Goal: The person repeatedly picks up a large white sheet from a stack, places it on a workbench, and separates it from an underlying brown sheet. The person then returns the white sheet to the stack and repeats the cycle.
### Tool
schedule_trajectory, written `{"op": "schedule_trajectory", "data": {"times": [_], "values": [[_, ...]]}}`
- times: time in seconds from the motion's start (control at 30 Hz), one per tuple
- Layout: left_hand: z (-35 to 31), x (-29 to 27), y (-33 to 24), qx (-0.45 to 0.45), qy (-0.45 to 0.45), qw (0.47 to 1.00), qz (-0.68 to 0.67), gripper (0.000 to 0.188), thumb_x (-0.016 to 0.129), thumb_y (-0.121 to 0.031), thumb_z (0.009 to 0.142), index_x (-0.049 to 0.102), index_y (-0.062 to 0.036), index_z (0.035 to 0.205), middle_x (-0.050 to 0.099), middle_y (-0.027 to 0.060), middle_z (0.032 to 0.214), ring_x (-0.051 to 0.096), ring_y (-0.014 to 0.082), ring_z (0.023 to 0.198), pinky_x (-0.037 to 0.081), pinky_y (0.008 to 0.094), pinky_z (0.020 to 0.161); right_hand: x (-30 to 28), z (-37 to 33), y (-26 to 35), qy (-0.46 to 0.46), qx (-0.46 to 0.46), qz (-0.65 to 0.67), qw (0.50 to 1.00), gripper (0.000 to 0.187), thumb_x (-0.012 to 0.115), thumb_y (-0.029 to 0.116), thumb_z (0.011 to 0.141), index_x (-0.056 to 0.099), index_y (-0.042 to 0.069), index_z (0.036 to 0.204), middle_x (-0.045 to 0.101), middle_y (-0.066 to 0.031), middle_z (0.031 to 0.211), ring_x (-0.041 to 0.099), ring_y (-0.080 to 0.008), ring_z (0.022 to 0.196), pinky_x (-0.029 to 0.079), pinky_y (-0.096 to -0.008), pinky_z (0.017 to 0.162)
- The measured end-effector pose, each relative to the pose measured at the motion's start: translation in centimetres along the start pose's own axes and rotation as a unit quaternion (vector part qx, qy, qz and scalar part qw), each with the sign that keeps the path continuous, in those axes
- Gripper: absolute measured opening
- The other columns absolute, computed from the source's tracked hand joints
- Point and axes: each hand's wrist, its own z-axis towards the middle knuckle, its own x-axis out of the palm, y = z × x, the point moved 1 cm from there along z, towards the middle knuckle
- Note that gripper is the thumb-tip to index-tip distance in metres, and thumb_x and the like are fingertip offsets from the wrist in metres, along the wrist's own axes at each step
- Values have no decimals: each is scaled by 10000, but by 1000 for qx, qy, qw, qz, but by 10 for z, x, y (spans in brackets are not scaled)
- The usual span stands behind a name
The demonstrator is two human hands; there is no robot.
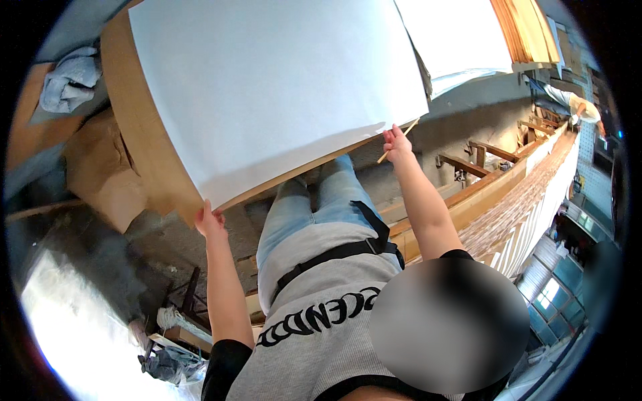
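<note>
A large white sheet (281,87), paper-like and smooth, lies in front of me over a brown board or cardboard layer (137,120). My left hand (210,220) pinches the sheet's near left corner between thumb and fingers. At the near right corner, my right hand (398,143) is closed at the sheet's edge. A thin wooden stick (383,158) passes through that same hand and juts out on both sides. Between the two hands the near edge runs in front of my thighs, and a narrow brown strip shows below it.
Right of the sheet is a stack of white sheets (461,40), with tan ones (525,30) beyond. A grey cloth (70,79) and crumpled brown paper (107,167) are on the left. A long stack of strips (515,207) runs along the right. Another person (583,109) is farther off.
</note>
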Motion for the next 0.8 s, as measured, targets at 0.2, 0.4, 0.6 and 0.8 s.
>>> {"op": "schedule_trajectory", "data": {"times": [0.2,0.4,0.6,0.8], "values": [[18,-12,19,-75,44,994,-60,126,640,-132,782,539,-96,850,547,29,645,534,138,509,379,230,379,-10,7,14,15,-39,-79,996,193,643,300,800,545,136,773,515,8,626,380,-106,444,284,-228,370],[11,-4,41,-112,-71,976,-173,209,674,-165,776,509,-59,847,550,58,653,507,140,473,390,246,380,-37,0,10,62,-148,-140,977,171,583,212,852,509,80,931,645,-76,811,630,-110,665,272,-198,350],[14,-12,51,-155,54,950,-266,195,664,-201,792,511,-90,840,524,20,648,512,134,514,399,242,414,-52,-1,2,88,-162,-191,964,169,579,217,856,511,81,931,649,-72,849,635,-102,701,269,-197,349],[19,-17,55,-135,38,940,-312,148,630,-192,819,513,-103,829,509,8,657,516,145,577,409,250,464,-47,-1,0,108,-163,-221,955,176,574,211,859,510,70,945,650,-76,873,640,-106,732,270,-197,353]]}}
